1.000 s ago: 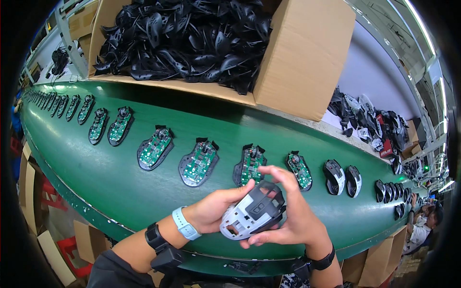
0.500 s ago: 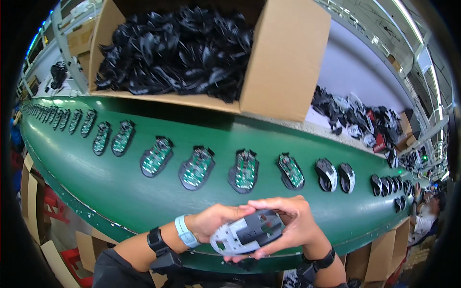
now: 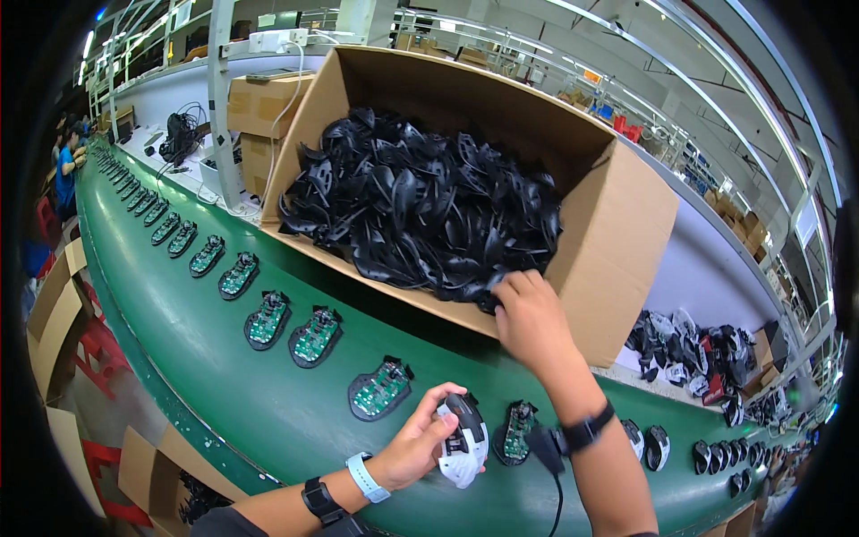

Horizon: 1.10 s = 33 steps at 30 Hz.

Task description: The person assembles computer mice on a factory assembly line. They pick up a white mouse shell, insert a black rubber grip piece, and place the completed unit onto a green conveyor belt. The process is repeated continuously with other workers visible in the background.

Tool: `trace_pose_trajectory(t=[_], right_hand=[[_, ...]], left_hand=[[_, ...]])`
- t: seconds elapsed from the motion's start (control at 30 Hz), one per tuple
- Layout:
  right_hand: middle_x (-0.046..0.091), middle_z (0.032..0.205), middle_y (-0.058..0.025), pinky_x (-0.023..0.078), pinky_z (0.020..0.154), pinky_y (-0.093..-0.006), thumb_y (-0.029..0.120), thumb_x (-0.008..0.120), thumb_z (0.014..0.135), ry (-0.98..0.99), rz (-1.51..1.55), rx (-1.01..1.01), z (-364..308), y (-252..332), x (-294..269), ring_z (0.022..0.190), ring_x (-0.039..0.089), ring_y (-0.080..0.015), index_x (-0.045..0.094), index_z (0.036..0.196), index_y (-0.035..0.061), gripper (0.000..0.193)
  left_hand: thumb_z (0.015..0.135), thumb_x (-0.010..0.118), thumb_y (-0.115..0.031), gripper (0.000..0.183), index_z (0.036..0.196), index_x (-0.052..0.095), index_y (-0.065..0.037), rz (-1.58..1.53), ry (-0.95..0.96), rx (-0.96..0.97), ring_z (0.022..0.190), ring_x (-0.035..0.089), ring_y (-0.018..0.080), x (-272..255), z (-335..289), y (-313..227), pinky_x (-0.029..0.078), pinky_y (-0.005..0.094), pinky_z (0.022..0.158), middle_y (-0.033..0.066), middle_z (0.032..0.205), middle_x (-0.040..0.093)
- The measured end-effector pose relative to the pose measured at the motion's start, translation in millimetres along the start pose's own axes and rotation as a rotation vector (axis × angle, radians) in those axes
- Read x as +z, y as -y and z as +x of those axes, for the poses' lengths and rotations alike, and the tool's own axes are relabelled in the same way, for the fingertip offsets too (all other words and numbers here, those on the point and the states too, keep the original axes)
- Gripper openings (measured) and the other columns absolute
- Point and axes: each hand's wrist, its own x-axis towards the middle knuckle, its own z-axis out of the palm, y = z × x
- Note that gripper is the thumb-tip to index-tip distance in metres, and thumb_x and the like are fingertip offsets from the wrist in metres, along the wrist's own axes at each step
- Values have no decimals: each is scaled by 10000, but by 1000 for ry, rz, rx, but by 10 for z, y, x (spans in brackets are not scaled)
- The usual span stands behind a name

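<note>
My left hand [image 3: 420, 438] grips a partly built computer mouse [image 3: 463, 452] with a black and light grey shell, held over the green belt. My right hand [image 3: 526, 309] reaches to the near right corner of a large cardboard box [image 3: 626, 259]. Its fingers are curled against the pile of curved black plastic pieces [image 3: 420, 201] in the box. What lies between those fingertips is hidden. Just right of the held mouse, a mouse base with a green circuit board [image 3: 516, 433] rests on the belt, close to my right forearm.
More mouse bases with boards [image 3: 315, 336] line the green belt [image 3: 295, 412] toward the far left. Mice with shells [image 3: 658, 447] stand to the right. Beyond them lies a heap of black and grey parts [image 3: 689, 353]. Open cartons [image 3: 148, 474] and red stools [image 3: 100, 358] stand at lower left.
My right hand has let go of the mouse and moved up to the black pieces in the box. The left hand keeps the mouse, now turned more upright. The view has shifted, showing more of the box.
</note>
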Motion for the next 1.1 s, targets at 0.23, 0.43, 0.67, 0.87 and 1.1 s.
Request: trace_pose_trajectory(t=[0.23,0.43,0.67,0.87,1.1], right_hand=[[690,1055,-143,541,936,-441,70,671,844,387,-252,197,495,-249,411,1055,644,-325,713,976,2,155],[657,1071,-162,559,835,-384,-65,735,795,-254,86,18,172,70,-376,967,653,-328,726,1122,14,336],[707,1079,-307,653,809,-436,-25,676,936,-530,769,452,-1422,1182,-638,974,735,-340,649,1171,-85,244],[721,1068,-299,651,794,-439,0,733,909,-436,758,432,-1802,1323,-528,977,746,-350,660,1126,-65,238],[754,1048,-232,627,811,-424,44,802,872,-250,610,316,-1796,1219,-548,935,762,-349,681,1099,3,261]], left_hand=[[1073,577,-233,454,1475,368,-208,-14,-155,83,1034,616,83,-85,43,46,560,287,856,2,1133,608],[1025,655,-155,499,1396,322,-164,19,-224,164,1052,642,158,3,33,-11,613,341,804,83,1210,542],[969,746,-172,534,1297,326,-135,133,-166,170,962,641,107,135,-19,146,591,263,662,39,1087,504],[966,762,-243,524,1254,349,-99,226,-190,176,927,522,47,117,-40,209,518,223,668,10,1078,492],[991,725,-290,516,1277,354,-73,404,-230,58,985,520,68,112,-65,151,491,256,834,23,1074,543]])
